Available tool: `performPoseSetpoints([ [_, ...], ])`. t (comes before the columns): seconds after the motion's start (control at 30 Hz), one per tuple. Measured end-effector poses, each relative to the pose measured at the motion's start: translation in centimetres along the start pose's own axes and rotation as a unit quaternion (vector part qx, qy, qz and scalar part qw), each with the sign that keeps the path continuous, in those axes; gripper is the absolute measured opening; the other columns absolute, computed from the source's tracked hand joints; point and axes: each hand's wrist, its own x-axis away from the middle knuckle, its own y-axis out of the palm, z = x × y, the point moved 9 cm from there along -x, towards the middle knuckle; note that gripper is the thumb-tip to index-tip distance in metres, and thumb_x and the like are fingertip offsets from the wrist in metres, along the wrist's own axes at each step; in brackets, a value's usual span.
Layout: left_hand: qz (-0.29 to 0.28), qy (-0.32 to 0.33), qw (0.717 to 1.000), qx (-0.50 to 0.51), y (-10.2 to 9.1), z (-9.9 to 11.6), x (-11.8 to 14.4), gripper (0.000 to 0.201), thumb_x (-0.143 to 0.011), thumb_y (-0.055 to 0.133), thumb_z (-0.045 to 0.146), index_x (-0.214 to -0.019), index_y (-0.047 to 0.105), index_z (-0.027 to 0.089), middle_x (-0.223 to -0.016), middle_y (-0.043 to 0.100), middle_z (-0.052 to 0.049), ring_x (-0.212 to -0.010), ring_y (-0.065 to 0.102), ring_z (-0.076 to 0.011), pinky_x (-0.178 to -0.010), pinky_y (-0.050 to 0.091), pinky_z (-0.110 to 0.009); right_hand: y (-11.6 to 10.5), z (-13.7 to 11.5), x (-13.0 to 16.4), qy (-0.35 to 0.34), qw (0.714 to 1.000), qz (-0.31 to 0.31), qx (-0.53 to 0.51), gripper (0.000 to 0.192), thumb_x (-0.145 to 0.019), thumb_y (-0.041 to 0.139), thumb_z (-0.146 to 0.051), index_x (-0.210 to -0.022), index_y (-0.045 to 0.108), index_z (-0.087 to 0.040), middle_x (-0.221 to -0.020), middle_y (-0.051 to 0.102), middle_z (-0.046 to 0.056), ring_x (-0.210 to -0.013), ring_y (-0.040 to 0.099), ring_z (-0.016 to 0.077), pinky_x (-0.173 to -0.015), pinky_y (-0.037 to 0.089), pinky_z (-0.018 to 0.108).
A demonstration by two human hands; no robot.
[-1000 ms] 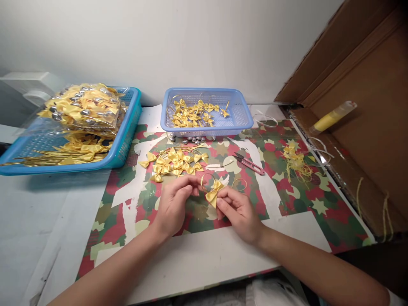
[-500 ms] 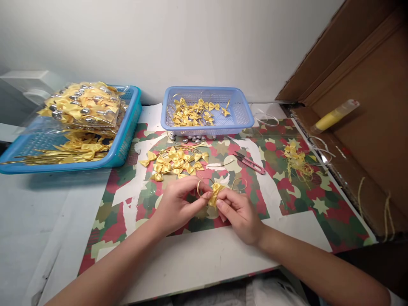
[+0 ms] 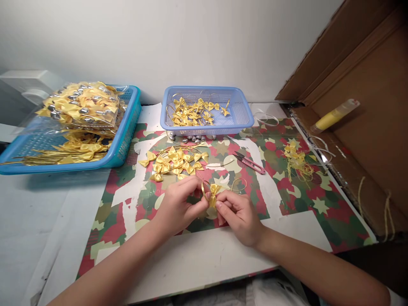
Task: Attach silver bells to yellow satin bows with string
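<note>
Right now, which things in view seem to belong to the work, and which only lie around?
Probably for the job:
bow in the hands
loose bows
silver balls
snips

Probably just lying about:
yellow tube
yellow scraps

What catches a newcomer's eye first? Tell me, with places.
The yellow bow between left hand and right hand, near centre, likely draws the eye first. Next comes the clear bag of bows on the blue basket at left, then the pink-handled snips right of the loose bows.
</note>
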Motion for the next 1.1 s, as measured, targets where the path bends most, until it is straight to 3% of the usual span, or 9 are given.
performPoseSetpoints([
  [0.53,0.011,0.015,0.999,-0.034,0.00,0.45,0.09,0.015,-0.080,0.052,0.009,-0.070,0.052,0.019,-0.064,0.056,0.002,-0.057,0.048,-0.0097,-0.051,0.039,-0.020,0.07,-0.04,0.02,0.002,1.000,0.004,-0.016,0.020,-0.091,0.046,-0.027,-0.073,0.049,-0.020,-0.048,0.054,-0.005,-0.043,0.047,0.0088,-0.050,0.041,0.022],
  [0.87,0.024,0.071,0.996,-0.058,0.30,0.81,0.73,0.016,-0.083,0.057,0.012,-0.069,0.051,0.019,-0.062,0.054,0.002,-0.057,0.048,-0.0096,-0.052,0.040,-0.020,0.17,-0.26,-0.03,-0.003,1.000,0.008,-0.016,0.019,-0.092,0.044,-0.025,-0.074,0.049,-0.020,-0.048,0.054,-0.005,-0.043,0.047,0.0085,-0.051,0.040,0.022],
  [1.1,0.050,0.051,0.995,-0.070,-0.06,0.83,0.68,0.017,-0.082,0.057,0.012,-0.067,0.052,0.019,-0.061,0.055,0.002,-0.056,0.051,-0.0101,-0.051,0.040,-0.020,0.10,-0.26,0.02,-0.010,1.000,0.008,-0.023,0.019,-0.092,0.045,-0.025,-0.074,0.047,-0.020,-0.048,0.054,-0.005,-0.043,0.047,0.0080,-0.050,0.040,0.021],
])
